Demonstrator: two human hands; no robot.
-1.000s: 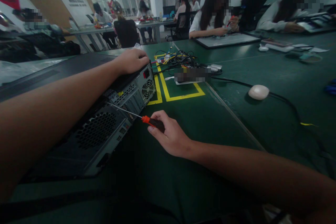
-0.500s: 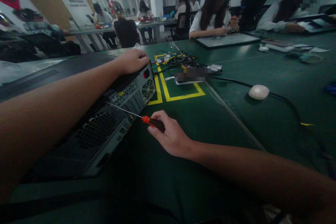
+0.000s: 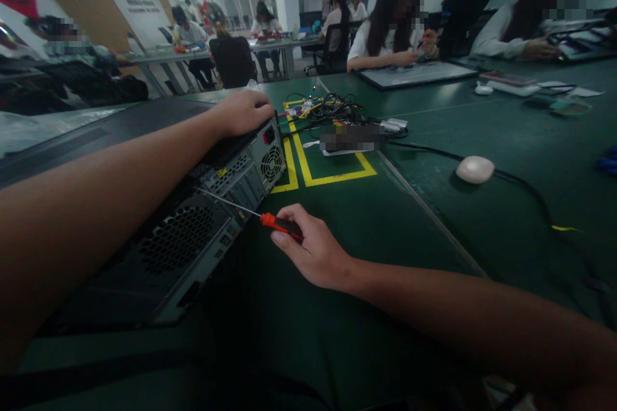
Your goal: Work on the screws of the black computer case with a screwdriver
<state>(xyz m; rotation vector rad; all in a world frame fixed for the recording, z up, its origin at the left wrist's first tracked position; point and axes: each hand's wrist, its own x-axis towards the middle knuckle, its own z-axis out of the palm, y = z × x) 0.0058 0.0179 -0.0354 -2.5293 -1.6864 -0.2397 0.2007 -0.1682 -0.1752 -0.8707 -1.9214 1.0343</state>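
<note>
A desktop computer case (image 3: 180,241) lies on the left of the green table, its rear panel with a vent grille and a round fan opening facing me. My left hand (image 3: 243,110) presses on the top near the far rear corner, fingers curled at the edge. In my right hand (image 3: 315,247) is a screwdriver (image 3: 272,221) with an orange and black handle, gripped between thumb and fingers. Its long thin shaft reaches the edge of the rear panel, below my left forearm. The tip is too small to make out clearly.
Beyond the case lies a tangle of cables (image 3: 337,109) within yellow tape markings (image 3: 332,178). A pale mouse-shaped object (image 3: 475,169) sits to the right beside a black cable (image 3: 429,149). Other people work across the table, one over a flat panel (image 3: 419,74).
The screwdriver's handle has turned slightly in my right hand, showing more orange along its side. My left hand and the case stay put. A person at far right has tilted the item they hold.
</note>
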